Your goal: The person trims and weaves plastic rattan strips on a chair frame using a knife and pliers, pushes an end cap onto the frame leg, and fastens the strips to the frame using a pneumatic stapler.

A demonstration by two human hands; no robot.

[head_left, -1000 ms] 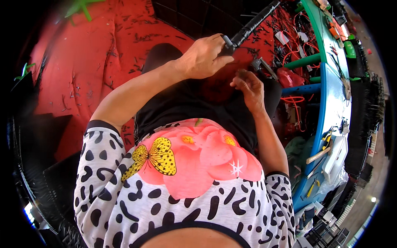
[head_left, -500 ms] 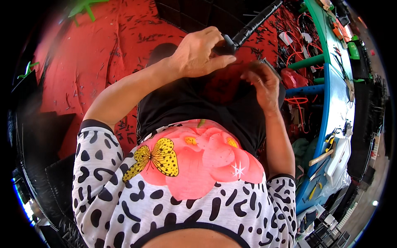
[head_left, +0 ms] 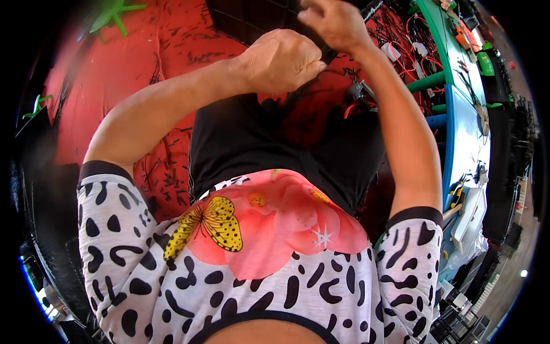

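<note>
My left hand (head_left: pixel 283 60) is closed in a fist, knuckles up, over my black-trousered lap. It grips the end of a black-wrapped pole (head_left: pixel 329 55), of which only a short dark piece shows beside the fist. Beyond it, at the top edge, my right hand (head_left: pixel 339 26) reaches over the pole with its fingers curled. Whatever those fingers pinch is too small or hidden. Behind both hands lies a black woven panel (head_left: pixel 243 20). A grey metal tool (head_left: pixel 361 90) sits below my right forearm, partly covered by it.
Red sheeting (head_left: pixel 103 109) strewn with black scraps covers the floor. On the right stands a blue-and-green bench (head_left: pixel 458 143) with hand tools and a white tray (head_left: pixel 471 215). Red hoses (head_left: pixel 404 54) tangle beneath it. A green stool (head_left: pixel 114 17) stands at the far left.
My right hand has moved up and left, from beside the grey tool to beyond the pole. My left hand has tightened into a fist, and much of the pole is now hidden.
</note>
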